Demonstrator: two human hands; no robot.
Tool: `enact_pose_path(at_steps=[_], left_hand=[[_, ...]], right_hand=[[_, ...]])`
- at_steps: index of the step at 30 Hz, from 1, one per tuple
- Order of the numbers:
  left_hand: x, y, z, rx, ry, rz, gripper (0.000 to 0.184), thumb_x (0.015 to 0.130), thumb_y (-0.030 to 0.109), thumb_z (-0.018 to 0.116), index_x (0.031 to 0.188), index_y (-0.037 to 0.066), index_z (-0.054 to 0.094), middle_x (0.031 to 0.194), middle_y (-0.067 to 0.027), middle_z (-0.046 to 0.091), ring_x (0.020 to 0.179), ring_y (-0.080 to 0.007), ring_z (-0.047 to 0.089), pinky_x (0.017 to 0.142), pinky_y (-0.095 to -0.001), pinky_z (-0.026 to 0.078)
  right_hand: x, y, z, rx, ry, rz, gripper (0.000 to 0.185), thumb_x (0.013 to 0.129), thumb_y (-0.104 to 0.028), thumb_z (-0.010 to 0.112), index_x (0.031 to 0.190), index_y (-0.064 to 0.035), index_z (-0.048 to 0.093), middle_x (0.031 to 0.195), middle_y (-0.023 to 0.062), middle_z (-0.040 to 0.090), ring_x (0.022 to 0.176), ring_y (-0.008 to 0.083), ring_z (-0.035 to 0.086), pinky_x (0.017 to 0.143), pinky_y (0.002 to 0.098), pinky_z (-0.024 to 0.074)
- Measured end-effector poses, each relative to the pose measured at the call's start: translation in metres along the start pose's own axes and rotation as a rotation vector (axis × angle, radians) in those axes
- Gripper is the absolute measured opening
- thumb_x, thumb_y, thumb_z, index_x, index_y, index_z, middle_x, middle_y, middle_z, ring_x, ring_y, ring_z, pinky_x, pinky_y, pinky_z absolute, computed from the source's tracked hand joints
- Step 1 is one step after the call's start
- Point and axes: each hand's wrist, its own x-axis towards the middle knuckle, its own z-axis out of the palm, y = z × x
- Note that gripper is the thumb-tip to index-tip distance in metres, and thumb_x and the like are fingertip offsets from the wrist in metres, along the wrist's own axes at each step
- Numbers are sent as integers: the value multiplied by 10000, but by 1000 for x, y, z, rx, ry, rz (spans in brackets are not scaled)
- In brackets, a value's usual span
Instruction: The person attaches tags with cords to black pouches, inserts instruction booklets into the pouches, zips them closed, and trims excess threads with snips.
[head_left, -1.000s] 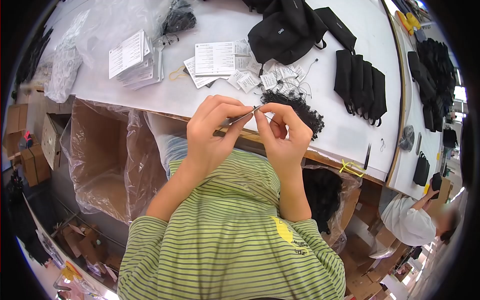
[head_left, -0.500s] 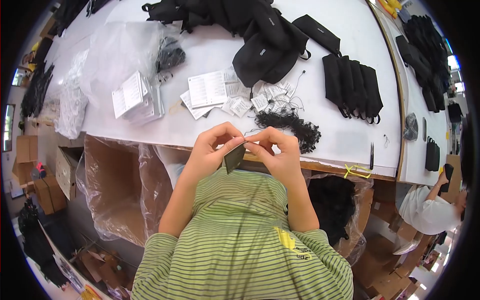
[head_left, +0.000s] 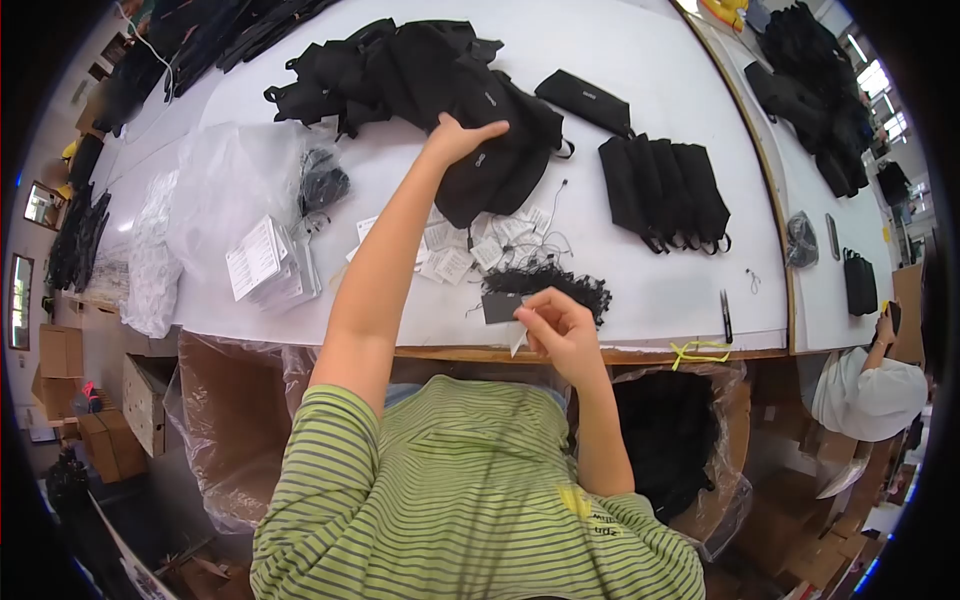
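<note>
My left hand (head_left: 464, 138) is stretched out over a heap of black fabric bags (head_left: 500, 165), its thumb spread away from the other fingers, touching or just above the cloth. Near the table's front edge, my right hand (head_left: 560, 328) pinches a dark tag (head_left: 500, 307) by its corner. A small white label hangs below the pinch. Just behind the tag lies a tangle of black strings (head_left: 580, 288). White printed labels (head_left: 450, 262) are spread between the strings and the bags, partly behind my left forearm.
Several flat black pouches (head_left: 664, 195) lie at the right, with another pouch (head_left: 585, 101) behind them. A stack of printed cards (head_left: 268, 265) and clear plastic bags (head_left: 235, 190) are at the left. Dark tweezers (head_left: 726, 316) rest near the front edge. Another person (head_left: 870, 392) is at far right.
My left hand has let go of the dark tag and moved up to the black bags. My right hand keeps the tag, now over the table. The view has shifted.
</note>
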Motion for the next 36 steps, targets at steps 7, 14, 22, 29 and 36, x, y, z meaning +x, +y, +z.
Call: enact_pose_path(at_steps=[7,14,22,29,36], left_hand=[[12,-2,2,-340,-242,27,639,563,278,854,1023,-109,637,1011,-217,670,953,-287,653,853,-347,500],[-47,71,-104,-53,152,554,484,672,205,801,1064,-13,617,1067,-181,657,963,-295,640,827,-339,498],[-116,-56,-107,436,-148,971,532,651,-131,534,1120,104,622,1322,-111,519,1223,-299,476,1030,-423,362],[-223,-47,-103,227,-233,765,565,618,-118,519,1097,159,634,1190,-79,513,1147,-300,443,1007,-401,308],[-265,-60,-71,243,28,627,338,655,69,729,963,202,689,884,-10,481,884,-220,441,834,-350,322]], right_hand=[[-10,7,-11,15,29,26,83,892,-111,639,868,-46,594,614,-35,528,527,21,446,470,186,309],[-9,6,-10,13,21,15,86,886,-106,644,855,-42,595,613,-37,525,524,23,445,454,193,307],[-11,9,-10,-111,-56,72,124,861,-142,677,836,-34,623,581,-41,520,516,28,443,464,197,314],[-22,2,-23,-235,-7,113,126,847,-166,690,845,-42,668,547,-51,499,500,24,429,463,199,288],[-4,7,7,-540,47,-1,134,810,-184,700,867,-66,674,509,-12,445,477,56,401,460,250,289]])
